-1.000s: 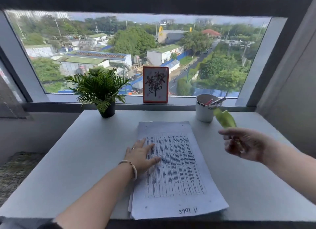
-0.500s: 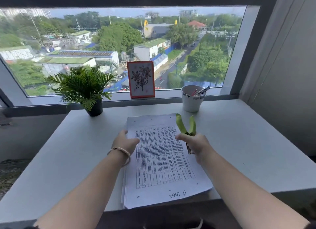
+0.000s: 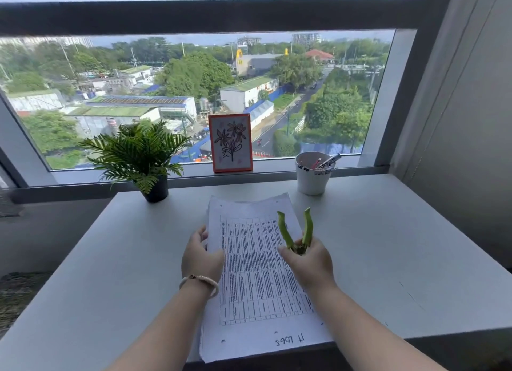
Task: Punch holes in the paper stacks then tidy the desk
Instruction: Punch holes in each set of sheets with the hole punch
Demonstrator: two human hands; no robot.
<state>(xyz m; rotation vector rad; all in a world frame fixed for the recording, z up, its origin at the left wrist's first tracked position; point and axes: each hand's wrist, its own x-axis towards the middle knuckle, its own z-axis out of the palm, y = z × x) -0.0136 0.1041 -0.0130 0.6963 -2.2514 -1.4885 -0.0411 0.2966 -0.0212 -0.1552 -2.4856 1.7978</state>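
While the left hand [image 3: 201, 255] grips the paper stack [image 3: 257, 276], the punch hovers.
Right hand [image 3: 309, 262] clasps the green hole punch [image 3: 297, 232], handles spread.

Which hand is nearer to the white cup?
Right. The right hand, holding the green punch, is below the cup; the left hand grips the paper's far left edge.

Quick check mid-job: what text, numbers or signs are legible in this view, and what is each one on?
"11 Lobs" or similar, handwritten, upside down, uncertain: near edge of the white printed paper stack.
Printed table rows on that stack: too small to read.
Black lettering on the white cup's rim and on the markers in it: blurred.
Yellow arched sign on a building outside: a logo, no words.
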